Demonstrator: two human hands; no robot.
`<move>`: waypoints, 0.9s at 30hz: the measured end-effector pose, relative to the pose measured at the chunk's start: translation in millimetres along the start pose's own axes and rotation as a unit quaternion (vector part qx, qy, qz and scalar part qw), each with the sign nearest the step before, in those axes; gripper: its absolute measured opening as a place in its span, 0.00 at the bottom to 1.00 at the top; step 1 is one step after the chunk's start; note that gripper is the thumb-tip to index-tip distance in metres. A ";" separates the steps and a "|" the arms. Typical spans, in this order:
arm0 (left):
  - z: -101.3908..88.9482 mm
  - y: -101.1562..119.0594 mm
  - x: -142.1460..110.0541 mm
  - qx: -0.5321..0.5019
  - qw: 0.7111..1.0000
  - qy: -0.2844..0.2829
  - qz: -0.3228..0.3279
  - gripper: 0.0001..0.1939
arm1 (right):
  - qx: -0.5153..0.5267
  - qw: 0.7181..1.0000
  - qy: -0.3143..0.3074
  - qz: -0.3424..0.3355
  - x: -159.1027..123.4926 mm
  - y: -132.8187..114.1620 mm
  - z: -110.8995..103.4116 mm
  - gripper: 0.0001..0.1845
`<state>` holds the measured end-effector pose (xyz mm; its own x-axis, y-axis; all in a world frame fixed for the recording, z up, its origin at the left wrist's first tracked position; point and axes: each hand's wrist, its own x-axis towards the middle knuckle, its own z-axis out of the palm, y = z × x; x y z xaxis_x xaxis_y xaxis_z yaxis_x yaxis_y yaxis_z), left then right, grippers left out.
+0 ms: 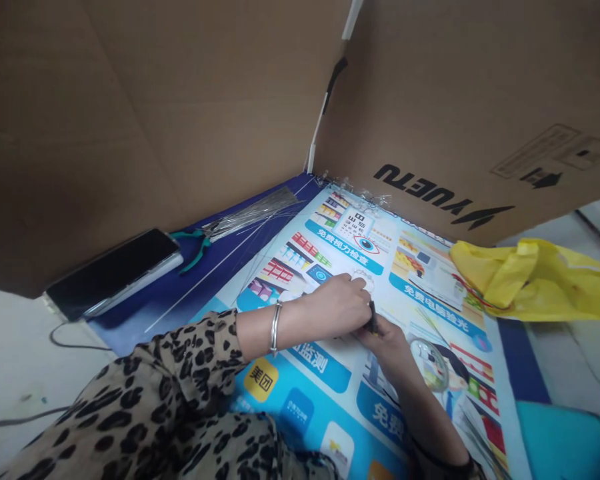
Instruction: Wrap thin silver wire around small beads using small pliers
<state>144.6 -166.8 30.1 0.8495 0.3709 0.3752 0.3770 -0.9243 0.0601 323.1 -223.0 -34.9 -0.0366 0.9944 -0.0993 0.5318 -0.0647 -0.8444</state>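
One small dark item (373, 318) | seemed light, stiff; midsection suited gripping | right hand (389, 345): fingers pinched it | left hand (339, 304): fingers curled, hold could not be determined

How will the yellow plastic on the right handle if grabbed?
Likely floppy: the yellow plastic lies in loose folds and creases. Probably light for its size, since it looks like thin film, though anything inside is hidden. It may slide if pushed rather than roll, as it lies spread out, partly over the poster's edge.
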 end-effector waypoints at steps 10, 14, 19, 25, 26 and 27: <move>-5.4 -15.2 2.3 0.003 0.999 -0.038 -0.018 0.03 | 0.032 0.999 -0.021 -0.006 7.6 -25.6 2.1 0.07; -13.2 -19.1 3.4 0.022 0.998 -0.062 -0.022 0.04 | 0.032 0.999 0.012 -0.007 12.4 -28.5 0.9 0.06; -14.8 -23.9 3.8 0.049 0.996 -0.065 -0.035 0.05 | 0.039 0.998 0.049 -0.008 19.7 -32.0 1.6 0.06; -6.6 -29.4 7.1 0.051 0.994 -0.067 -0.067 0.06 | 0.083 0.991 0.105 0.008 23.4 -32.5 6.4 0.07; -4.9 -30.3 7.6 0.047 0.994 -0.066 -0.071 0.07 | 0.092 0.989 0.113 0.009 23.2 -31.1 6.9 0.07; -2.8 -31.2 8.0 0.040 0.994 -0.064 -0.075 0.08 | 0.102 0.988 0.119 0.010 22.8 -29.3 7.3 0.07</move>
<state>138.6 -135.2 33.9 0.8199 0.5164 0.2470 0.5263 -0.8498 0.0297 300.5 -199.0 -16.3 0.1852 0.9827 -0.0104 0.3474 -0.0753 -0.9347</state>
